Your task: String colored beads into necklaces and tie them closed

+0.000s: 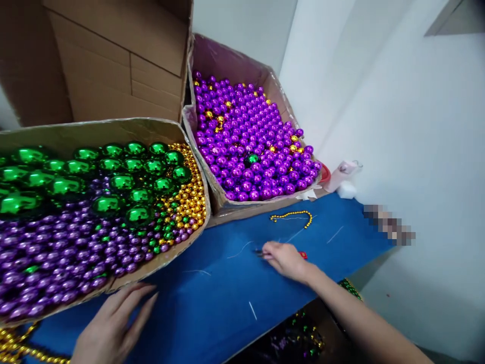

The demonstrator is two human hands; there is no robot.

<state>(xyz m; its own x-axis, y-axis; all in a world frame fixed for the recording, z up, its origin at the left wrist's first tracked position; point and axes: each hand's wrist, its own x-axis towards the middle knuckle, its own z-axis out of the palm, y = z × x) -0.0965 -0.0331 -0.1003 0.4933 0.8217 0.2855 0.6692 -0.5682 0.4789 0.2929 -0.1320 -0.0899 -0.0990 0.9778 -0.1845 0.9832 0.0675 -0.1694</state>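
Observation:
My right hand [284, 259] is closed over what look like small scissors, above the blue tabletop [212, 303]. Their dark tip [258, 252] points left, and a red handle [302, 255] shows behind my fingers; the rest is hidden in my grip. Just beyond lies a short strand of gold beads [293, 215] with thin thread trailing from it. My left hand [113, 323] is open, thumb and fingers apart, near the front edge of a cardboard box [151, 270] filled with purple, green and gold beads.
A second box [223, 199] of mostly purple balls stands behind, against the wall. Gold bead strands [34, 351] lie at the lower left. Loose threads [252, 310] are scattered on the tabletop. Below its front edge, more beads [303, 333] show in a dark space.

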